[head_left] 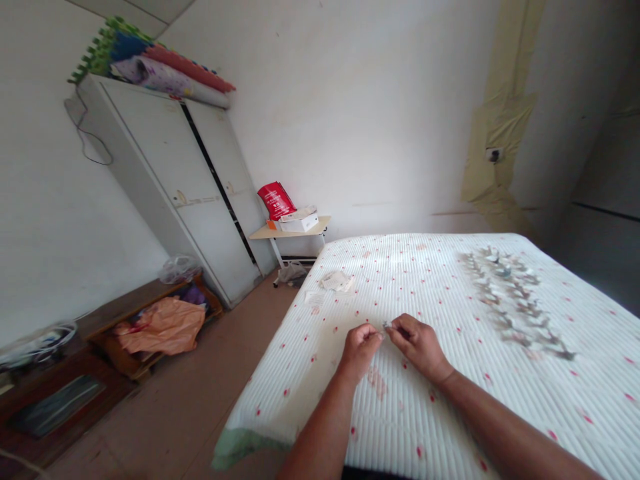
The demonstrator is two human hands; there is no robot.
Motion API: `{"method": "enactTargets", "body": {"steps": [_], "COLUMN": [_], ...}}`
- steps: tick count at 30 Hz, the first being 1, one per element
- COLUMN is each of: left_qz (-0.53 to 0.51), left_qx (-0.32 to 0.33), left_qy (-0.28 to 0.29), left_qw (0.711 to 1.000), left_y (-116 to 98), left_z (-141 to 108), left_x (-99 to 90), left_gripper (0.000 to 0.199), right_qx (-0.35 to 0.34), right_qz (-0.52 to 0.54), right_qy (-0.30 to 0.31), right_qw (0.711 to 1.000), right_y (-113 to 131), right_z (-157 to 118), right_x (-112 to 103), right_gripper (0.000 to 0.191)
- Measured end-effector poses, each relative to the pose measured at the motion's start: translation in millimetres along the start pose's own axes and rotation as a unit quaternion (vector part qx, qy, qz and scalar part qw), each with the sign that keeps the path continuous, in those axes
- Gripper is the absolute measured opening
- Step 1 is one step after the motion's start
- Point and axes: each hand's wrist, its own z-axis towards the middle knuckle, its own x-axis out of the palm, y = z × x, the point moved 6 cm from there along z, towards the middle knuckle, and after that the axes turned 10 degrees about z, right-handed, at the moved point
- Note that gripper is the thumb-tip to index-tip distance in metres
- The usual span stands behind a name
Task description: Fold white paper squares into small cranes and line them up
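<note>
My left hand [361,350] is closed in a pinch above the white bedspread [280,400], its fingertips close to those of my right hand. What it may hold is too small to make out. My right hand [416,341] pinches a tiny grey piece [386,325] that shows between the two hands. Several small grey figures [507,320] stand in rows on the bedspread at the right. Beyond my left hand, thin white paper or plastic [337,281] lies on the bedspread.
A small table [260,233] behind the bed bears a red bag [277,200] and a white box [300,223]. A grey cabinet [165,167] stands at the left. Orange plastic [163,327] lies in an open drawer near the floor.
</note>
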Motion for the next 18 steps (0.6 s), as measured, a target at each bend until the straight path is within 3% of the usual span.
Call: {"method": "enactTargets", "body": {"steps": [7, 8, 11, 18], "left_qz": [0.054, 0.049, 0.035, 0.042], "left_qx": [0.061, 0.068, 0.067, 0.067], "left_qy": [-0.058, -0.066, -0.058, -0.04], "left_qw": [0.995, 0.994, 0.995, 0.996], "left_y": [-2.7, -2.6, -0.3, 3.1], "left_z": [0.5, 0.7, 2.2, 4.1], "left_x": [-3.0, -3.8, -3.5, -1.2], "left_gripper": [0.011, 0.017, 0.027, 0.016], "right_qx": [0.042, 0.05, 0.064, 0.092], "right_qz": [-0.001, 0.006, 0.026, 0.106], "right_qy": [0.007, 0.009, 0.028, 0.066], "right_qw": [0.999, 0.999, 0.997, 0.988], "right_y": [-9.2, -10.5, -11.5, -14.5], "right_z": [1.4, 1.5, 1.1, -1.6], "right_x": [2.5, 2.8, 4.6, 12.4], "right_gripper": [0.021, 0.021, 0.021, 0.019]}}
